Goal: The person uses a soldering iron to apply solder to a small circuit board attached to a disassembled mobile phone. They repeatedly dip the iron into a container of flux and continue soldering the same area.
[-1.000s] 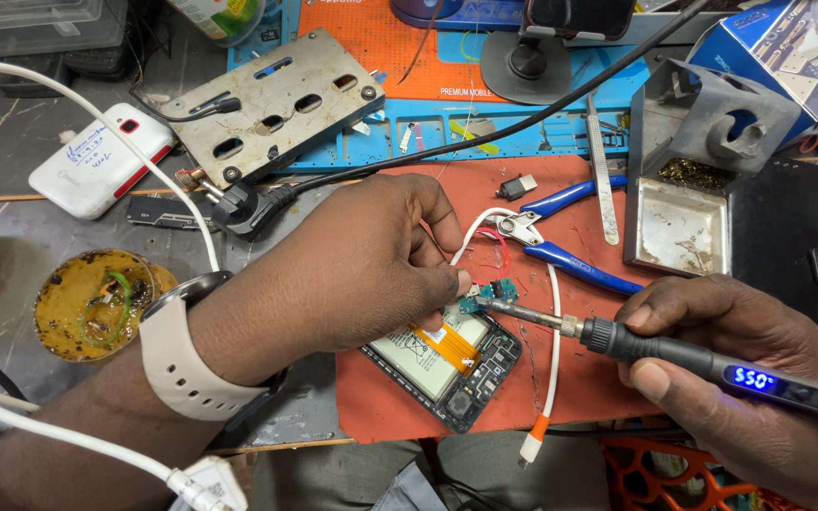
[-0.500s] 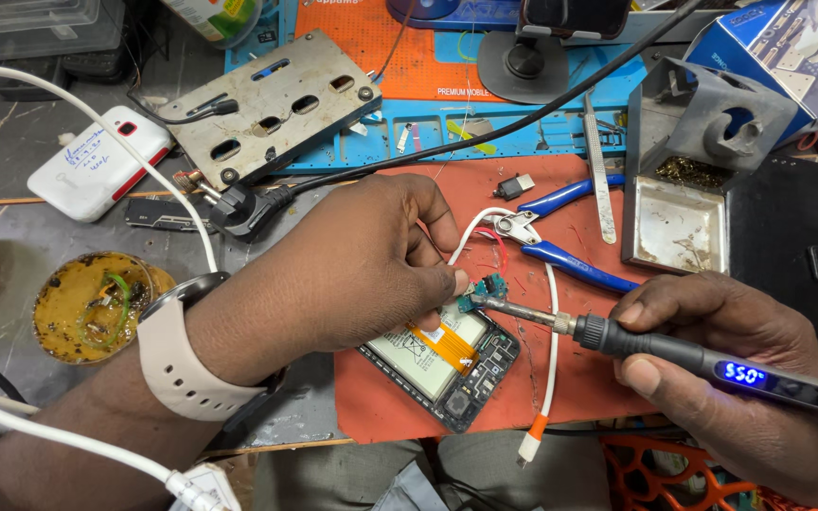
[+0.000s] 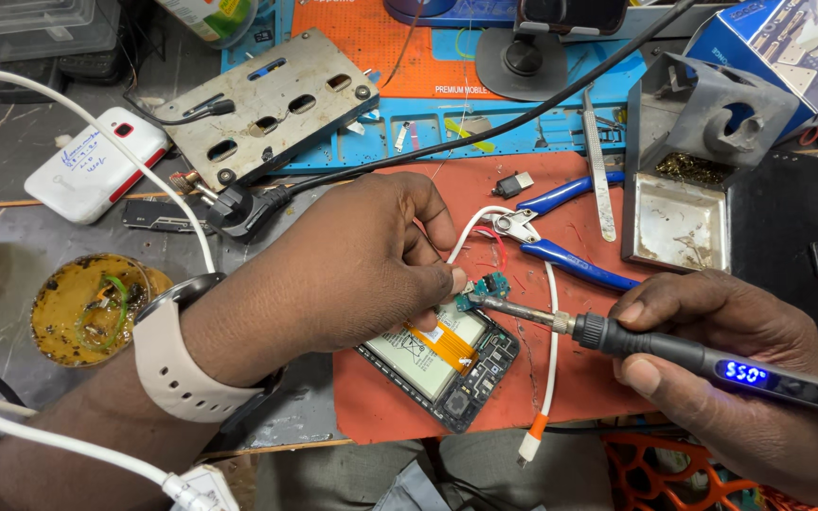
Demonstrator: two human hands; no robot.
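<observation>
Left hand (image 3: 352, 270): your fingertips pinch the small green circuit board (image 3: 492, 287) above the opened phone (image 3: 442, 364).
Right hand (image 3: 740, 378): your fingers wrap the soldering iron (image 3: 702, 360), tip touching that board.
Mat (image 3: 579, 378): red, under the phone.
Box (image 3: 788, 43): blue and white carton, top right corner.
Label: white sticker on the phone battery (image 3: 418, 355), crossed by an orange flex strip.
Cutters (image 3: 560, 255): blue-handled, just beyond the board.

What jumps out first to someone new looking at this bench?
Dead centre, the left hand pinches a small green circuit board while the right hand brings a soldering iron with a glowing blue display to it. Just below lies an opened phone on the red mat, with blue-handled cutters above.
</observation>
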